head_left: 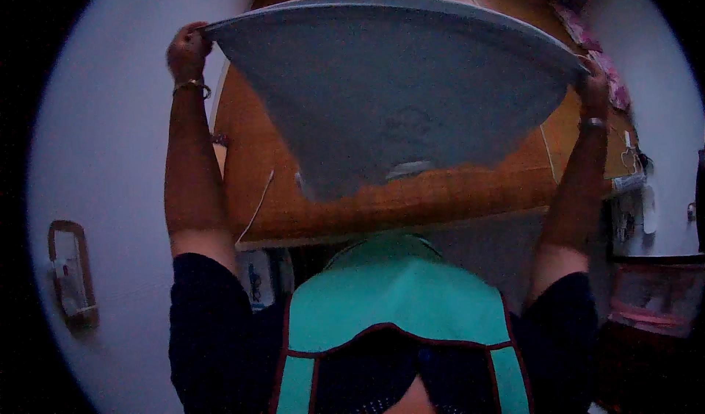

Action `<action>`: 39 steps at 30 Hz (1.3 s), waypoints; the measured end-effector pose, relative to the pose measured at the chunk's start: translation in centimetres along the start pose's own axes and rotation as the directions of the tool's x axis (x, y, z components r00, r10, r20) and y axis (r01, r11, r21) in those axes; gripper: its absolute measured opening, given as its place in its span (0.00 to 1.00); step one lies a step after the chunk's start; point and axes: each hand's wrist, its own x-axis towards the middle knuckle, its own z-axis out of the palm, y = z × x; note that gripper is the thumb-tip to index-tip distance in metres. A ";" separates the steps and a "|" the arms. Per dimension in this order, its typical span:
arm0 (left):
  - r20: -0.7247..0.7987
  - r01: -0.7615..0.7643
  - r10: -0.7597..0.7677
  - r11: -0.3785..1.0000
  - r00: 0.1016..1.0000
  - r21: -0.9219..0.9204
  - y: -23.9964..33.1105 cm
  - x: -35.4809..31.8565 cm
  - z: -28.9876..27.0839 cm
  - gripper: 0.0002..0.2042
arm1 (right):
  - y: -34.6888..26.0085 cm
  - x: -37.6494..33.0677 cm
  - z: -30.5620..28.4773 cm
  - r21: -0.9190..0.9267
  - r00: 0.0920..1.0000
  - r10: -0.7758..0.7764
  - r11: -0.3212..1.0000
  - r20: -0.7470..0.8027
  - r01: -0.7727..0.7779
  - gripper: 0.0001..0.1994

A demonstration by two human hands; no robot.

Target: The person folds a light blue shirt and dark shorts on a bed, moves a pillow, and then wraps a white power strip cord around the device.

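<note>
A grey cloth (396,83) with a faint dark print hangs stretched out between my raised hands, over a brown surface. Its upper edge bows in a wide arc, and the lower part narrows to an uneven edge beside a small whitish patch. Whether it is a garment I cannot make out for sure. My left hand (188,50), with a bracelet at the wrist, is closed on the upper left corner. At the upper right corner my right hand (592,83), with a band on its wrist, is closed on the cloth too, its fingers partly dark and blurred.
The broad brown surface (440,196), like a mat-covered bed, lies beneath the cloth. A thin white cord (257,207) rests on its left part. Pink patterned fabric (617,83) lies along the right edge. A brown-framed mirror (72,273) is on the left wall.
</note>
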 end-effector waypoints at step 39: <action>0.623 0.166 -0.697 0.703 0.355 0.692 -5.0 -39.0 35.1 0.07 | 45.2 -16.4 -18.8 -0.773 0.467 0.882 0.253 -0.063 -0.582 0.11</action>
